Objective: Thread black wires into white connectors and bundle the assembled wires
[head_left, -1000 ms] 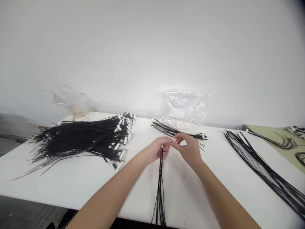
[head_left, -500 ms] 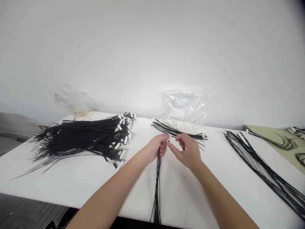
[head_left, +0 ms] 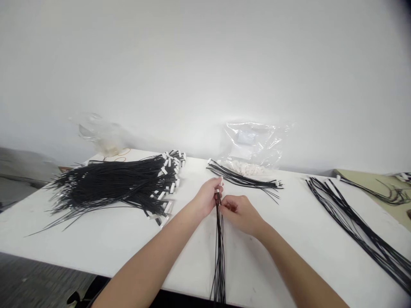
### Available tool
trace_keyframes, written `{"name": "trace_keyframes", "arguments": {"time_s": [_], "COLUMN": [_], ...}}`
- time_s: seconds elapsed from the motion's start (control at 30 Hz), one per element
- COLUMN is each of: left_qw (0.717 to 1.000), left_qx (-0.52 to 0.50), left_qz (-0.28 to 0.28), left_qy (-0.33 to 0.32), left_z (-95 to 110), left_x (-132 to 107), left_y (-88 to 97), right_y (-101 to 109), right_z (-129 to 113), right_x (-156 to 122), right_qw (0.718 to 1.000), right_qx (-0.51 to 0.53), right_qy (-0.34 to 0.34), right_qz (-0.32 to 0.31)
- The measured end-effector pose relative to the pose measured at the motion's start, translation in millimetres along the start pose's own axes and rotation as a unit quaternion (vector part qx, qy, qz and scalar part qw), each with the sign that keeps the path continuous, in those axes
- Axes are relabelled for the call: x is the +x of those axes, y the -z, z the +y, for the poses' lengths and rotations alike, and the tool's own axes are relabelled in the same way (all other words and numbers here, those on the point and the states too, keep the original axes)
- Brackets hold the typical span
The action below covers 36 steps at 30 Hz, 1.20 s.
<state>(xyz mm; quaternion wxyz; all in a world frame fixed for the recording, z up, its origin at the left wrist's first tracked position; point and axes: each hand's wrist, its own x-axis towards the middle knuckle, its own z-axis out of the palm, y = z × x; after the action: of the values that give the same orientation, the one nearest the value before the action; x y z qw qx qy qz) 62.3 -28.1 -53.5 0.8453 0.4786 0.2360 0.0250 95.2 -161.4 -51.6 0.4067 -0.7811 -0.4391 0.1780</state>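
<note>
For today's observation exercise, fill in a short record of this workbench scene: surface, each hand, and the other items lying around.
surface: white table
left hand: pinching the top of a thin bundle of black wires
right hand: gripping the same bundle just below
left pile: big heap of black wires with white connectors
behind hands: small wire bunch, clear plastic bag
right side: long loose wires

A: What stands behind the white table (head_left: 96, 239)?

B: A plain white wall (head_left: 205, 64) fills the upper view, evenly lit, with no window in sight.

A: And around the table?

B: A grey ledge (head_left: 19, 164) runs along the wall at far left, dark grey floor (head_left: 38, 284) shows below the table's near edge, and an olive-coloured surface (head_left: 379, 188) adjoins the table's right end.
</note>
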Motion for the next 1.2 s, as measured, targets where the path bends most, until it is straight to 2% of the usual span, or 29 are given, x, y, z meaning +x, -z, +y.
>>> {"name": "trace_keyframes", "arguments": {"time_s": [0.17,0.27,0.5,0.6,0.7,0.77,0.83,1.0,1.2], "left_qw": [0.994,0.985,0.99,0.992,0.993,0.993,0.993,0.992,0.991], "left_qx": [0.084,0.134,0.126,0.114,0.108,0.11,0.112,0.121,0.126], "left_qz": [-0.009,0.01,0.039,0.044,0.031,0.017,0.014,0.01,-0.039], "left_qy": [-0.067,-0.104,-0.058,-0.043,-0.037,-0.038,-0.04,-0.022,-0.01], "left_z": [3.0,6.4,6.2,8.3,10.0,9.4,8.0,6.9,10.2], "left_x": [0.2,0.1,6.6,6.4,4.6,3.9,4.1,5.7,2.9], "left_y": [2.5,4.2,9.4,9.2,8.1,7.3,6.9,6.8,5.7], "right_y": [7.5,11.5,12.5,14.1,21.3,29.2,38.8,65.0,83.9], "right_z": [3.2,3.3,2.8,0.8,-2.1,-2.3,0.4,16.5,34.2], "right_x": [1.6,2.0,2.5,1.8,1.0,1.0,1.5,2.2,4.2], "right_qw": [0.994,0.984,0.972,0.936,0.87,0.833,0.811,0.794,0.745], "right_qx": [0.096,0.162,0.213,0.308,0.432,0.492,0.532,0.577,0.611], "right_qy": [-0.042,-0.064,-0.092,-0.162,-0.229,-0.25,-0.242,-0.137,-0.088], "right_qz": [-0.01,-0.03,-0.026,-0.052,-0.069,-0.048,-0.008,0.135,0.253]}}
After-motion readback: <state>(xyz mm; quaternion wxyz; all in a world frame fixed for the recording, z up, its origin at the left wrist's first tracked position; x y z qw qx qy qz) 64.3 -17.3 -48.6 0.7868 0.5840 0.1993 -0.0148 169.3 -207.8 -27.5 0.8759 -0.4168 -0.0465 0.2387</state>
